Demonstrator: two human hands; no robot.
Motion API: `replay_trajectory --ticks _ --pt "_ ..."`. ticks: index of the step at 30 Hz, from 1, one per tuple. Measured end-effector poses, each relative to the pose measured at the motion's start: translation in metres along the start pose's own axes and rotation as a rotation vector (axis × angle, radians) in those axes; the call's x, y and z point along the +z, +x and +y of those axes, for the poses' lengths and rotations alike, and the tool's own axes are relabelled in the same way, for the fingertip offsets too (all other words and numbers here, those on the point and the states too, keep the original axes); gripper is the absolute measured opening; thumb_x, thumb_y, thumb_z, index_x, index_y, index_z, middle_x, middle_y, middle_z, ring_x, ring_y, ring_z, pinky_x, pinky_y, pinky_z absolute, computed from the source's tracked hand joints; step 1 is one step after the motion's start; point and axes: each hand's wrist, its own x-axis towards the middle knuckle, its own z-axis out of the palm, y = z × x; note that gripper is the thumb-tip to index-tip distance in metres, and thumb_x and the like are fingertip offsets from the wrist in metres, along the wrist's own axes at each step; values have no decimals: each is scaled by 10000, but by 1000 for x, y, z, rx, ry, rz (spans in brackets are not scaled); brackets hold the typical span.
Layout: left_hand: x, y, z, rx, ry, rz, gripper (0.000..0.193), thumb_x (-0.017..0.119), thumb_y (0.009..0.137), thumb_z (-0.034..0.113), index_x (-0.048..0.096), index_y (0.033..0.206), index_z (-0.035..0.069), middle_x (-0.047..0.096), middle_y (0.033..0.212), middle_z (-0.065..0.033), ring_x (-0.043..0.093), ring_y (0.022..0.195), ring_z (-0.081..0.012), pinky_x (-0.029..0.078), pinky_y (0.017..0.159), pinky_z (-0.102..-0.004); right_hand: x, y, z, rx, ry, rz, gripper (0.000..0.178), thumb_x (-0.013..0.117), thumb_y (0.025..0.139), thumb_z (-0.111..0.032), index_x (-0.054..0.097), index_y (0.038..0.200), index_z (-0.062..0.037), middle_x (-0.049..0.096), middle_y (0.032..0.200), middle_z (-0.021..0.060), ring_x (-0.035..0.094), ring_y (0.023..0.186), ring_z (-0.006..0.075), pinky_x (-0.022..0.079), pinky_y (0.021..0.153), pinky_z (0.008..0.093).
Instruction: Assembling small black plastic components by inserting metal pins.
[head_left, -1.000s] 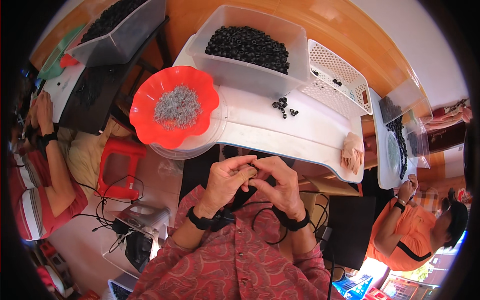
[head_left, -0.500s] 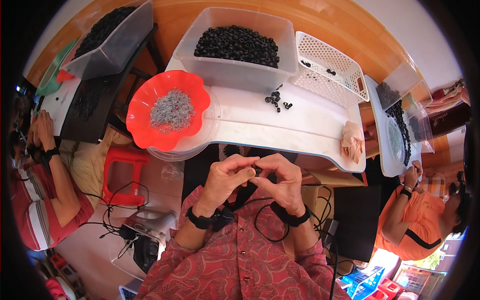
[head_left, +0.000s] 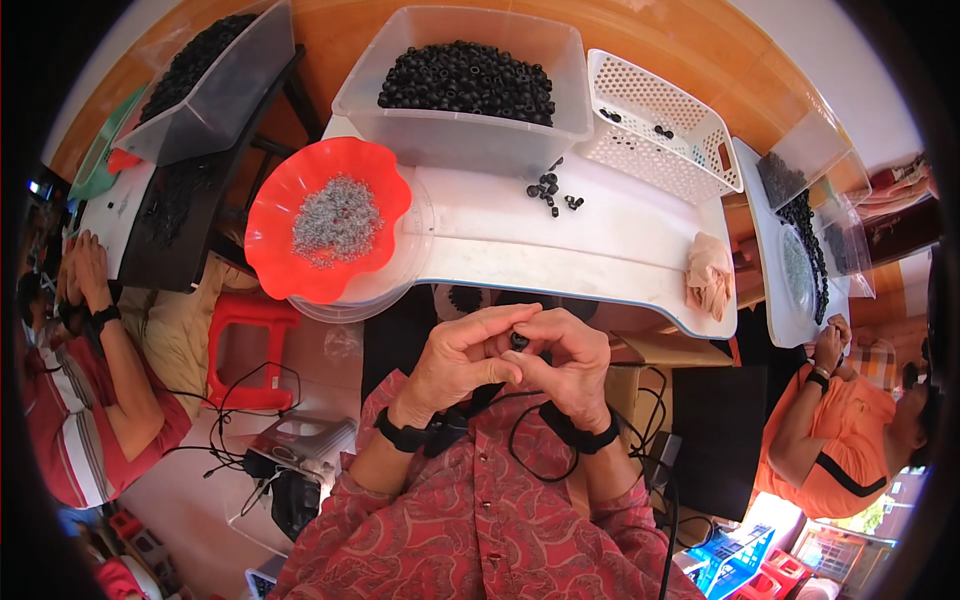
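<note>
In front of my chest, just off the table's front edge, a small round black plastic part (head_left: 518,342) sits between my fingertips. My left hand (head_left: 462,352) is closed in a pinch on its left side. Thumb and fingers of my right hand (head_left: 570,358) grip the same part from the right. The part's dark end shows between the thumbs; my fingers hide the rest. Beyond the hands, a red wavy-edged bowl (head_left: 268,235) holds many tiny silvery pieces (head_left: 337,221). Similar black parts (head_left: 470,85) fill a clear plastic bin (head_left: 455,148).
Loose black parts (head_left: 550,190) lie on the white table (head_left: 500,245), near a white perforated basket (head_left: 665,170) holding several more. A beige cloth (head_left: 709,275) rests at the right corner. Co-workers sit left (head_left: 100,410) and right (head_left: 830,430). A red stool (head_left: 250,350) and cables stand lower left.
My fingers have shifted around the black part, and more of it now shows between the thumbs. My left thumb has moved slightly lower. The whole view has shifted a little.
</note>
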Motion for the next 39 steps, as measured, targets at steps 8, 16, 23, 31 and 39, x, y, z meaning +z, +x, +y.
replay_trajectory --ticks 8,16,23,31,39 --pt "0 -2 -4 59 122 71 581 789 771 66 555 1293 -38 657 874 -57 557 556 -50 428 452 -179 1 -3 1 20 7 9 276 764 727 59 681 985 8 664 932 95 624 728 106 509 633 222" --pt "6 3 8 47 71 54 607 770 759 -17 539 1320 -16 580 1267 -96 581 910 -96 534 773 -230 -1 5 -8 38 130 17 359 739 745 103 644 1078 12 665 973 88 642 813 120 533 720 242" --pt "9 13 3 107 64 75 595 715 800 -76 501 1352 -20 568 1287 -118 571 947 -93 523 825 -231 -4 10 -2 80 172 30 378 719 776 104 609 1130 34 671 976 85 647 849 115 539 754 251" --pt "-6 12 -15 -4 -3 328 438 652 867 -26 557 1295 -14 657 1153 -123 602 822 -88 516 734 -213 -17 55 6 364 139 361 247 691 850 -12 641 1084 52 673 872 60 630 752 115 509 698 242" --pt "-16 11 -22 -154 0 395 328 643 899 41 602 1215 -36 687 1074 -116 619 829 -88 530 703 -214 -86 166 16 140 432 634 414 656 865 29 477 1203 187 607 1065 182 645 926 232 550 847 296"
